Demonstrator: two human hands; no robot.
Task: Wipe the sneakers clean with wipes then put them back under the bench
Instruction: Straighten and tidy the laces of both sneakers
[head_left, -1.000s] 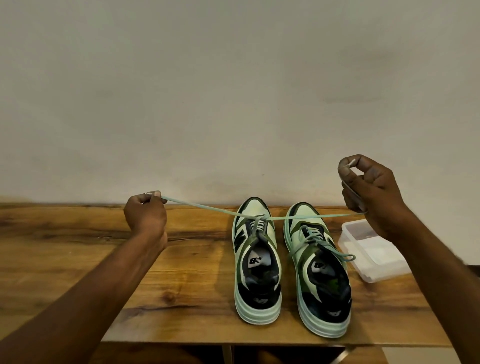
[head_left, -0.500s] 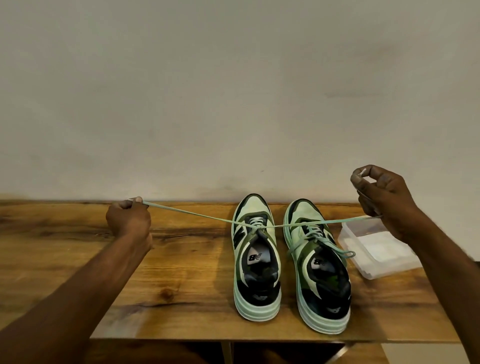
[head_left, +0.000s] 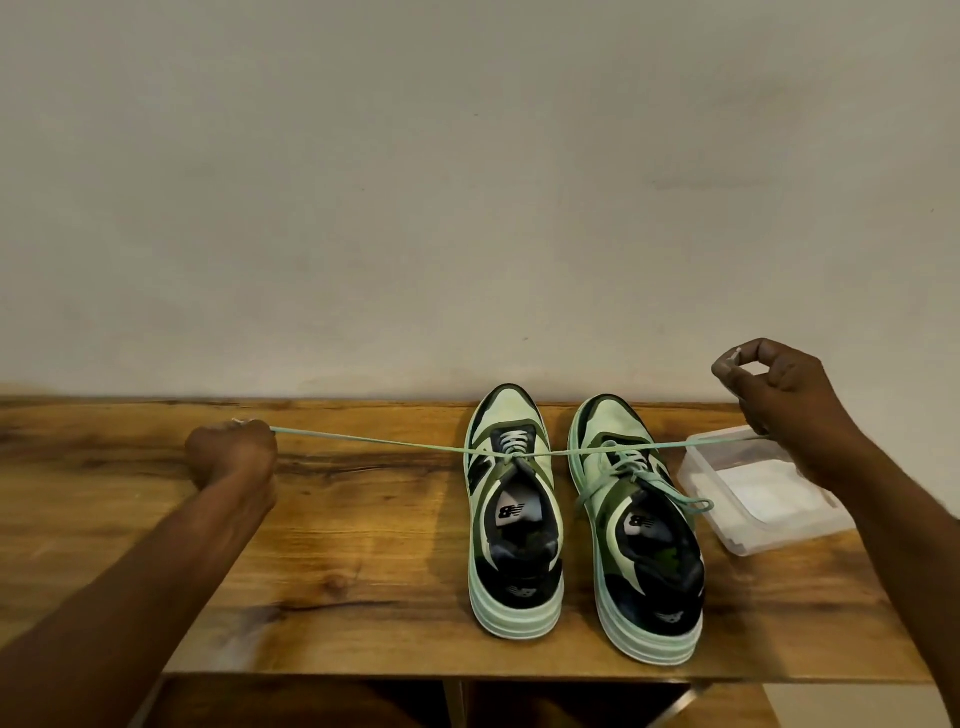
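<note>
Head view — left hand (head_left: 234, 452) and right hand (head_left: 774, 395) each pinch a lace (head_left: 374, 443) end, pulled taut across the left sneaker (head_left: 511, 519) on the desk (head_left: 337, 545).

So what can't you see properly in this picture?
All in the head view:
- Lace ends: each is tucked inside a grip, the left hand and the right hand.
- Far end of the clear plastic box: hidden behind the right hand.
- Under the wooden bench: dark and cut off by the bottom edge.
- White stack inside the box: probably wipes, too blurred to be sure.
- Left sneaker knot: too small to tell.
</note>
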